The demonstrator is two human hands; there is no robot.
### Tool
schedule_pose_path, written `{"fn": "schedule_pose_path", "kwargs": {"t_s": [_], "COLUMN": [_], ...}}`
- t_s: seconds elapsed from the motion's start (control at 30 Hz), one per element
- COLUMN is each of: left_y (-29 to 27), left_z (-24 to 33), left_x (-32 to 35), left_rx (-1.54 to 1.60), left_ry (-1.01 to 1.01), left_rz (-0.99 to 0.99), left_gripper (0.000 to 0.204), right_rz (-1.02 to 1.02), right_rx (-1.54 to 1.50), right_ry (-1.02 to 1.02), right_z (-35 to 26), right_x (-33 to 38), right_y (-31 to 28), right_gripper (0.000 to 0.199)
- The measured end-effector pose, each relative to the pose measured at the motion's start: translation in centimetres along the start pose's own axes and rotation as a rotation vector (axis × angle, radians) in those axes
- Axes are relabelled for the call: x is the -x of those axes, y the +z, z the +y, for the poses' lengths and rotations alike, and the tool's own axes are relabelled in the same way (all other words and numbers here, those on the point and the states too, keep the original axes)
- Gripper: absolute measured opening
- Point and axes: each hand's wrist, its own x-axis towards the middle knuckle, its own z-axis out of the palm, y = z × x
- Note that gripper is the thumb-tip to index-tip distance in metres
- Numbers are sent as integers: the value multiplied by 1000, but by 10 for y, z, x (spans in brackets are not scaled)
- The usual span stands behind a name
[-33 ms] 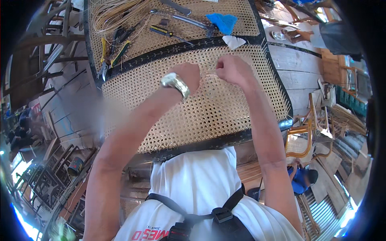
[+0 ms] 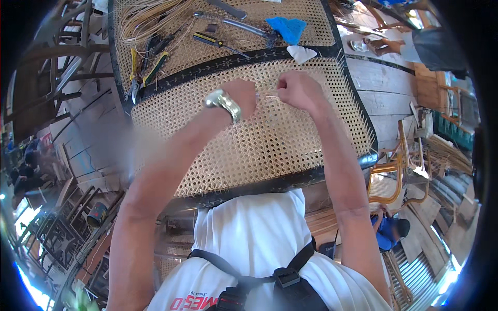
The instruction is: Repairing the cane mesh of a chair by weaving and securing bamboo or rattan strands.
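Note:
A black-framed woven cane panel with open holes lies in front of me. Over its middle, my left hand is closed, with a metal watch on the wrist. My right hand is a closed fist just to the right, thumb side toward the left one. A short length of thin cane strand shows in the gap between the two, seemingly running into both. The fingertips are mostly hidden behind the backs of the hands.
On the far cane section lie a coil of cane strands, yellow-handled cutters, a screwdriver, a hammer, a blue cloth and a white scrap. A golden chair frame stands right. Another person sits lower right.
My left hand has shifted very slightly up and to the left. The right fist has barely moved, and both remain closed.

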Motion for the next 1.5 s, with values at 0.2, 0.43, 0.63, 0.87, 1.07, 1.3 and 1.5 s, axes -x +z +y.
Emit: {"fn": "schedule_pose_path", "kwargs": {"t_s": [0.2,0.43,0.63,0.87,1.07,1.3,1.5], "left_y": [-13,-20,-27,-55,-9,-5,-12], "left_z": [-27,-18,-30,-81,-68,-54,-41], "left_x": [-47,-48,-26,-4,-28,-49,-54], "left_rx": [132,193,-196,28,115,-79,-135], "left_ry": [25,-6,25,65,104,89,114], "left_rz": [-366,-383,-59,180,-33,-193,-262], "left_gripper": [26,37,44,36,32,35,21], "right_rz": [120,53,333,-20,-51,-53,-6], "right_rx": [-42,-48,-157,-953,-952,-683,-425], "right_ry": [-237,-305,-376,-289,24,-15,31], "right_z": [1,-3,-23,-27,-10,-3,-5], "right_x": [-8,-3,-10,-14,-15,-32,-30], "right_y": [27,22,29,32,39,37,32], "right_gripper": [15,16,21,24,21,23,25]}}
